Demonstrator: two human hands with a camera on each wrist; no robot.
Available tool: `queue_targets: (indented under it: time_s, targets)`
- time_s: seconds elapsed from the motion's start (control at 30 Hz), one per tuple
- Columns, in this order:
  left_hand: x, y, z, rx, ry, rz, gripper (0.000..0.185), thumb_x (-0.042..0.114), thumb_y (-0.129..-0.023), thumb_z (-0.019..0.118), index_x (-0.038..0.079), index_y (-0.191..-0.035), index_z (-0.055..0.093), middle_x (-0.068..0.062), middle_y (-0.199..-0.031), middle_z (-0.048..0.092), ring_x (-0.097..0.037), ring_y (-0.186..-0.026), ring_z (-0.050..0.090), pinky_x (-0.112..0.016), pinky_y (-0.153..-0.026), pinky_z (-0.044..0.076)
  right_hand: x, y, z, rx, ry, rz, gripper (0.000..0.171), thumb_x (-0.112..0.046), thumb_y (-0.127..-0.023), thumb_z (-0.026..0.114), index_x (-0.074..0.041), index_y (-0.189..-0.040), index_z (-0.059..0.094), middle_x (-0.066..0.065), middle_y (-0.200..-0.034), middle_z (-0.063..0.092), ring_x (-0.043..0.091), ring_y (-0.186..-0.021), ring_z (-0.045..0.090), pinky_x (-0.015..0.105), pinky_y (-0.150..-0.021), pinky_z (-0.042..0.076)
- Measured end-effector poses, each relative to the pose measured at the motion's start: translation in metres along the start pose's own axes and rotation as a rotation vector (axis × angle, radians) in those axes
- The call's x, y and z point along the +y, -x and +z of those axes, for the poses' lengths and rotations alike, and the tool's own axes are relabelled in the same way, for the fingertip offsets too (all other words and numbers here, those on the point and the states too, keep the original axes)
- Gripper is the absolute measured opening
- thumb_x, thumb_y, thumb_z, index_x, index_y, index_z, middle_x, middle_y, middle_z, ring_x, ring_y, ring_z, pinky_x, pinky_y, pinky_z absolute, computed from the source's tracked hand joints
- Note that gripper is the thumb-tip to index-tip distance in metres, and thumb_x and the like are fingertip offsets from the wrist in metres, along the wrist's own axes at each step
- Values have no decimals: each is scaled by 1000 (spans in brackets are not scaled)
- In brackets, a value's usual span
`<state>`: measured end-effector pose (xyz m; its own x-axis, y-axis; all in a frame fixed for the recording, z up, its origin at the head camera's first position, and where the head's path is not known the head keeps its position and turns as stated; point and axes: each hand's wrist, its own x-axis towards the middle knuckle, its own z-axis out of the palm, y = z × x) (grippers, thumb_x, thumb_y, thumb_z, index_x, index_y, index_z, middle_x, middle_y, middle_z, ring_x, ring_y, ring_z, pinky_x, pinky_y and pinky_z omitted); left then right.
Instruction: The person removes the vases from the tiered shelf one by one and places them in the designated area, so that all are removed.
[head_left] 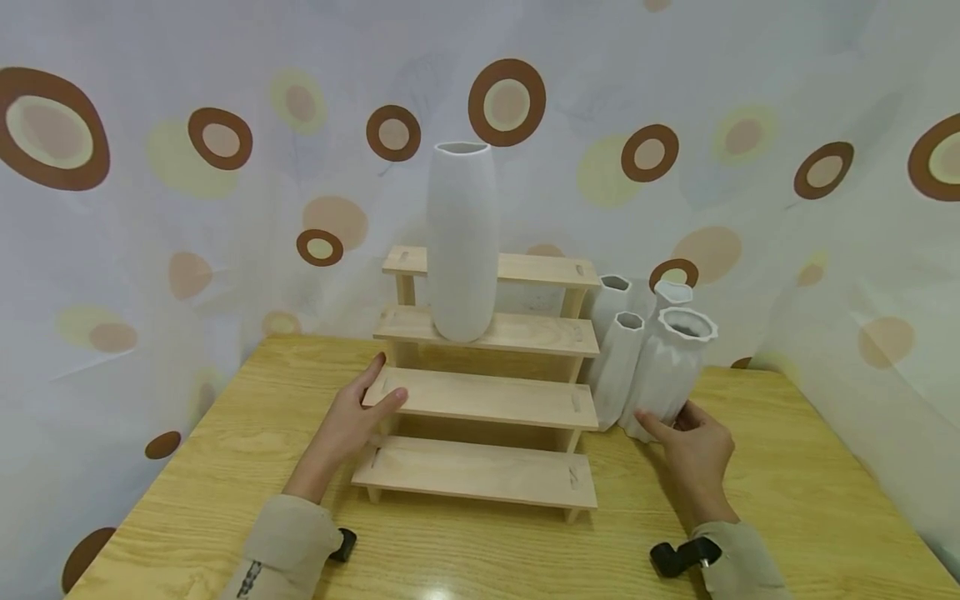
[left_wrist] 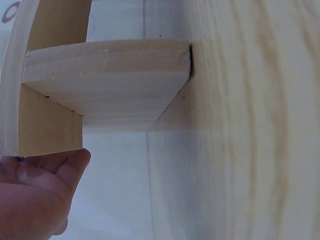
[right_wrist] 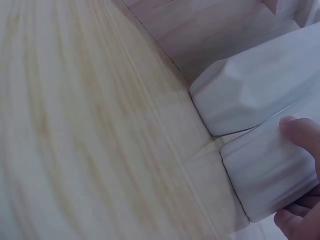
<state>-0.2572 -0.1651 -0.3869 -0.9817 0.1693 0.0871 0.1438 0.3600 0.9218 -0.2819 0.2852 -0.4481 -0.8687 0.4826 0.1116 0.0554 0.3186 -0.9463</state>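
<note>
A wooden step shelf (head_left: 487, 398) with stacked boards stands on the table. My left hand (head_left: 347, 421) holds its left side, thumb on top of one step. In the left wrist view the fingers (left_wrist: 75, 167) of that hand touch the shelf's wood (left_wrist: 52, 125). On the second board from the top stands a tall white vase (head_left: 462, 242). To the right of the shelf, my right hand (head_left: 696, 454) grips the lower part of a fluted white vase (head_left: 667, 367) with a wavy rim. Its base meets the table in the right wrist view, where the thumb (right_wrist: 302, 132) lies on its side.
A slim faceted white vase (head_left: 618, 367) stands between the gripped vase and the shelf. Behind are two more white vases, one with a dark opening (head_left: 615, 285) and one with a wavy rim (head_left: 672, 293). Patterned cloth (head_left: 480, 192) hangs behind the wood-grain table (head_left: 225, 467).
</note>
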Motion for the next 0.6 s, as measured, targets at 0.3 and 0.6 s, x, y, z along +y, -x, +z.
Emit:
queue_targets:
  time_s: [0.3, 0.6]
  targets:
    - [5, 2, 0, 3, 14, 9, 76, 31, -102, 58, 4, -158, 14, -11, -163, 11, -30, -149, 6, -52, -117, 16, 1, -1, -1, -5, 55, -54, 72, -39, -73, 88, -6, -132, 64, 14, -120, 67, 8, -97, 64, 11, -70, 50]
    - [0, 1, 0, -2, 19, 10, 77, 31, -102, 58, 2, -157, 14, -11, -163, 12, -31, -149, 6, -52, -116, 17, 4, -3, -2, -14, 83, -76, 73, -39, -74, 88, -4, -132, 64, 15, -118, 68, 6, -93, 65, 11, -68, 50]
